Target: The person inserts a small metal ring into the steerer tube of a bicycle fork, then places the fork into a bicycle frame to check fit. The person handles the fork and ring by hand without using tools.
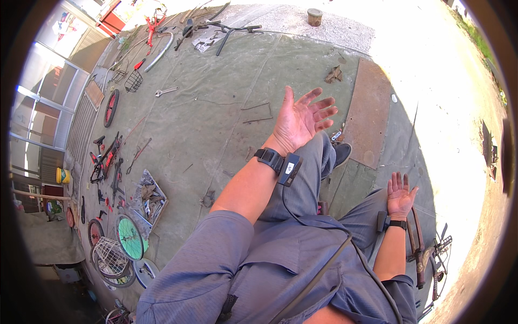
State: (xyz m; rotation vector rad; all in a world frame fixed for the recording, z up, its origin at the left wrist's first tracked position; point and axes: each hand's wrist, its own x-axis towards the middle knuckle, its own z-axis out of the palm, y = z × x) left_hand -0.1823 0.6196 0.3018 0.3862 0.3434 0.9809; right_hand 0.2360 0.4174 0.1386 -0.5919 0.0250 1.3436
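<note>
My left hand (300,119) is raised in front of me, palm up, fingers spread, holding nothing. A black wrist band with a small device (279,162) sits on that forearm, and a cable runs from it down my grey shirt. My right hand (400,194) is lower on the right, palm up with fingers apart, empty, with a black band at its wrist. Below me are my grey trousers and a dark shoe (341,153). A rusty bicycle frame (421,251) lies just right of my right forearm.
A grey tarp (216,108) covers the ground, strewn with bicycle parts: a wrench (165,91), wire baskets (110,256), a green wheel (129,236), a tyre (110,107), red frames (106,156). A rusty metal sheet (368,113) lies ahead on the right. Sunlit gravel lies beyond.
</note>
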